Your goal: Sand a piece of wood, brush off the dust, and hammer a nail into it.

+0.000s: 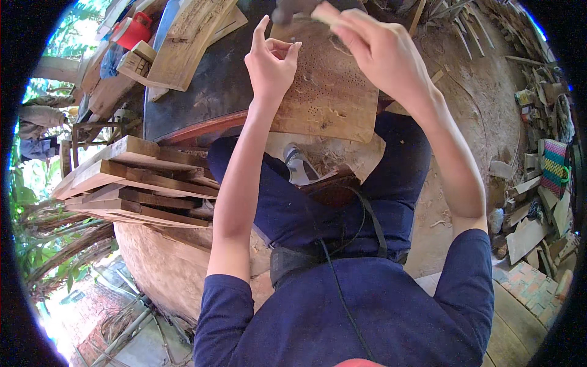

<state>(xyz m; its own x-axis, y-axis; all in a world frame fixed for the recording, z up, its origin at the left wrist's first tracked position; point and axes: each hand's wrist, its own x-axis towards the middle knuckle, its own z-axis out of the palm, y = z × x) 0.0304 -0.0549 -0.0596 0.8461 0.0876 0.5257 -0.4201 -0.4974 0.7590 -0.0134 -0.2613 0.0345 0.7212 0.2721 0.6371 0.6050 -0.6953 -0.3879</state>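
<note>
My right hand [388, 58] is closed round the pale wooden handle of a hammer [328, 12], raised at the top of the view. The hammer's dark head is smeared by motion and partly cut off by the upper edge. To its left, my left hand [272, 67] has thumb and fingers curled into a pinch, with one finger pointing up. Whatever that pinch holds is too small to make out. Both hands are over a wooden board [333, 101] dotted with many small holes. The board lies on a dark tabletop [202, 92] in front of my knees.
Cut planks [140, 177] are stacked at my left. More timber [186, 43], a red plastic container [131, 30] and a blue bag [112, 60] sit at the far left. Wood scraps and a woven multicoloured bag [553, 165] line the right side. Shavings litter the floor.
</note>
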